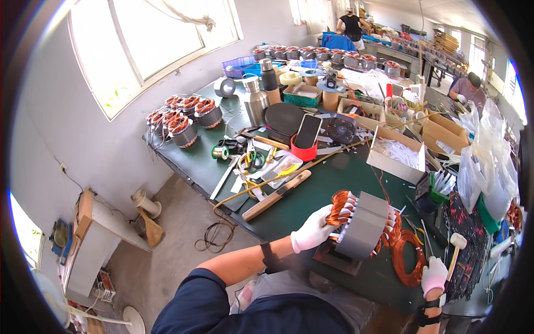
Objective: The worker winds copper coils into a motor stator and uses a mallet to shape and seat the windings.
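Note:
A grey motor stator (pixel 362 225) stands on its side near the table's front edge, with copper windings (pixel 342 207) bulging from its left end. Wrapped in a white glove, my left hand (pixel 312 229) is closed around the edge of these windings. My right hand (pixel 434 275), also gloved, is low at the right, its fingers closed on the lower end of a thin metal rod-like tool (pixel 427 239); its kind does not show. Between stator and right hand lies a loose coil of copper wire (pixel 408 259). Beside that hand is a pale-headed mallet (pixel 457 242).
A wooden stick (pixel 276 196), a phone (pixel 307 132) on a red ring and a box of white slips (pixel 396 153) lie beyond the stator. Wound stators (pixel 182 131) cluster at far left. Plastic bags (pixel 489 161) rise at right. Two other people work farther back.

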`<state>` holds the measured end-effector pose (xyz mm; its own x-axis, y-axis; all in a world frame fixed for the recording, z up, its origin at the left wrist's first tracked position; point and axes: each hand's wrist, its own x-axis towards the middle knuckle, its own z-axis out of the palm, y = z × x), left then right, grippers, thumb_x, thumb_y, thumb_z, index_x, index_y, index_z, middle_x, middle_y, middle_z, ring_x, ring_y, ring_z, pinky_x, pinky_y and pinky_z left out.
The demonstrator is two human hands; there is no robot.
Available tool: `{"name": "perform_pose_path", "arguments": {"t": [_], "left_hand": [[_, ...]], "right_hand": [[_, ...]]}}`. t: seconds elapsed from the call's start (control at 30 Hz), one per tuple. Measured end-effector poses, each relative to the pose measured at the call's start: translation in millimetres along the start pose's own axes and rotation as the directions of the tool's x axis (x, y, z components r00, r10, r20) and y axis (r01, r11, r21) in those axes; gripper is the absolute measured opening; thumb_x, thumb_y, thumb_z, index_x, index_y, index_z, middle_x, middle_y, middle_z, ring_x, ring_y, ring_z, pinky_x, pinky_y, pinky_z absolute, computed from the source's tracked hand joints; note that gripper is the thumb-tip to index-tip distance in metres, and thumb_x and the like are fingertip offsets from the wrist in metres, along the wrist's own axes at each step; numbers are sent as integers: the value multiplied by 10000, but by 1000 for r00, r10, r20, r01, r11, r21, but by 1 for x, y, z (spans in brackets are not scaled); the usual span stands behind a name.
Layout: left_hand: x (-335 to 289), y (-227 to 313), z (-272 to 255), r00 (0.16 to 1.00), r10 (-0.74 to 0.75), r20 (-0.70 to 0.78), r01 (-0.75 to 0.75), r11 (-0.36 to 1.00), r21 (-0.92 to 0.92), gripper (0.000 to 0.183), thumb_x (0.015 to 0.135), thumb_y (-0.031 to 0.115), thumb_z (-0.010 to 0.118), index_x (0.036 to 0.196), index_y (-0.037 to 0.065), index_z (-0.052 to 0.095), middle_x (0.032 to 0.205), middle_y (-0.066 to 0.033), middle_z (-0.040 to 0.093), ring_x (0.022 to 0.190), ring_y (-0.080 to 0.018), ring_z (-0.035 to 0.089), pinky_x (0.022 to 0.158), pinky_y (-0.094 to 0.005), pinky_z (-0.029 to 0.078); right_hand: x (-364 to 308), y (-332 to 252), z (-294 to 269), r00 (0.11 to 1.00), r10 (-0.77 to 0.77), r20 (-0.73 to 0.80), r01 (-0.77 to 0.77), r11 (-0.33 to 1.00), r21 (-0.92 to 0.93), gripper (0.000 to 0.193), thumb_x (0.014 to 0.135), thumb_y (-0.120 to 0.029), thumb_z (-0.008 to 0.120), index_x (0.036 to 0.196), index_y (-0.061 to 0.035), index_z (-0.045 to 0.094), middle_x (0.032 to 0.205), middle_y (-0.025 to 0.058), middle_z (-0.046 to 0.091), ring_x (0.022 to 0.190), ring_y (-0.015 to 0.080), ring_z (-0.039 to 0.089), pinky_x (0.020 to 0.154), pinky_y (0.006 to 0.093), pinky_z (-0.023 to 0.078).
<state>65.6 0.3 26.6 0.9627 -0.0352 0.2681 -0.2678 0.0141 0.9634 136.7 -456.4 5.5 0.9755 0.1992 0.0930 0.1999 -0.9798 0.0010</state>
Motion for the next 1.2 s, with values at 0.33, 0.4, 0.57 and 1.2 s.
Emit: {"name": "perform_pose_path", "arguments": {"t": [0.33, 0.4, 0.57, 1.2], "left_hand": [[-2, 5, -4, 993, 47, 106, -63, 986, 154, 338, 935, -77, 575, 1259, 21, 571, 1201, -63, 626, 1123, -159, 590, 1030, -308, 466], [0, 2, -3, 994, 15, 109, -13, 1000, -16, 332, 939, -75, 571, 1257, 22, 570, 1194, -60, 622, 1106, -152, 588, 1015, -302, 469], [13, 23, 0, 975, -147, 164, 178, 964, -195, 355, 934, -87, 486, 1252, 64, 529, 1101, 40, 528, 991, -67, 534, 926, -230, 457], [-49, -87, -175, 953, -277, 123, 139, 760, 635, 405, 895, -91, 503, 1281, 23, 551, 1276, -71, 549, 1169, -155, 542, 983, -278, 475]], "right_hand": [[-29, -10, 2, 989, 82, -124, -48, 966, 255, 163, 818, 20, 621, 921, -23, 501, 902, 205, 568, 887, 455, 604, 782, 527, 475], [-39, -12, -12, 988, 136, -77, -103, 937, 332, 165, 861, 19, 602, 1001, 7, 516, 941, 246, 581, 927, 480, 598, 809, 527, 476], [-58, -30, -34, 751, 285, -595, 165, 792, 588, 186, 1014, -91, 555, 1138, 38, 607, 915, 133, 649, 769, 323, 647, 742, 437, 515], [-21, -82, -55, 816, -497, -296, 549, 826, 126, 571, 782, -40, 666, 1305, -267, 702, 769, 50, 517, 673, 235, 593, 590, 340, 503]]}}
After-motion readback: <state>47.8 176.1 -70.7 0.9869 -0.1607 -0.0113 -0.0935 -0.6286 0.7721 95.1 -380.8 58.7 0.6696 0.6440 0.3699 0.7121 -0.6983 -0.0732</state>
